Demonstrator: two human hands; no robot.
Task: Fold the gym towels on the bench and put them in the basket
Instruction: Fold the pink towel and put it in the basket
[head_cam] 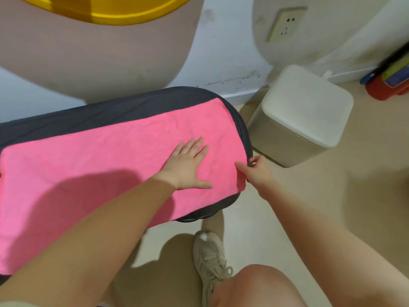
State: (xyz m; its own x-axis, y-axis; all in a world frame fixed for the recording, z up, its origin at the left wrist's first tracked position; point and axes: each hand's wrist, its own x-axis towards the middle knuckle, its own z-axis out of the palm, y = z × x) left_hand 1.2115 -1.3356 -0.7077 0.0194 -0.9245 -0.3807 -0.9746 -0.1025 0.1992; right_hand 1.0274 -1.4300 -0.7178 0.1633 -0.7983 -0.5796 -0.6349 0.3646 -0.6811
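Observation:
A pink towel point(106, 156) lies spread flat over a dark grey padded bench point(115, 111). My left hand point(188, 165) rests palm down on the towel near its right end, fingers apart. At the towel's right edge, my right hand point(256, 171) pinches the cloth between thumb and fingers, just at the bench's rounded end. No basket is clearly in view.
A cream square stool or bin with a closed top point(305, 111) stands on the floor right of the bench. My shoe point(210, 260) and knee are below. Coloured items point(389, 78) lie at the far right by the wall, which has a socket point(285, 24).

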